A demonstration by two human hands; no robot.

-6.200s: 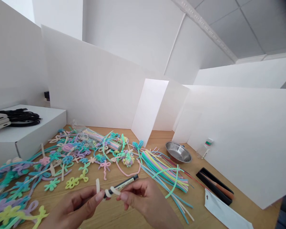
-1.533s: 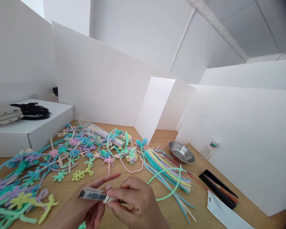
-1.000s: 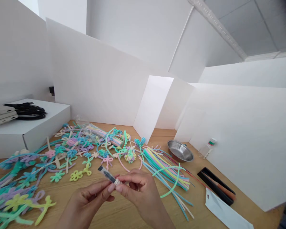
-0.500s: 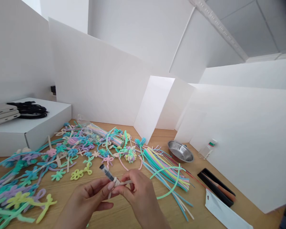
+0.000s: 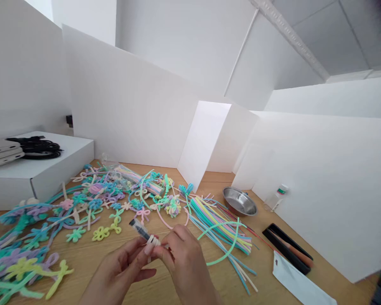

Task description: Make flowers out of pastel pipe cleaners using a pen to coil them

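Low in the middle of the head view, my left hand (image 5: 125, 263) pinches a pen (image 5: 140, 228) with a dark end and a see-through grey barrel, tilted up to the left. A white pipe cleaner (image 5: 153, 240) is wound in several turns around the pen, close to my left thumb. My right hand (image 5: 184, 256) is closed on the pipe cleaner just right of the coil, fingertips almost touching my left ones. A bit of red shows behind the coil. The lower part of the pen is hidden by my fingers.
Pastel pipe-cleaner flowers (image 5: 95, 203) cover the table's left side. Loose pipe cleaners (image 5: 222, 224) lie right of my hands, near a metal bowl (image 5: 239, 201). A black case (image 5: 288, 250), a white packet (image 5: 300, 279) and a clear bottle (image 5: 276, 199) are farther right. White boards (image 5: 130, 106) stand behind.
My right hand has drawn in against the coil, and the stretch of white pipe cleaner between the hands has shortened. The pen tilts slightly more to the left.
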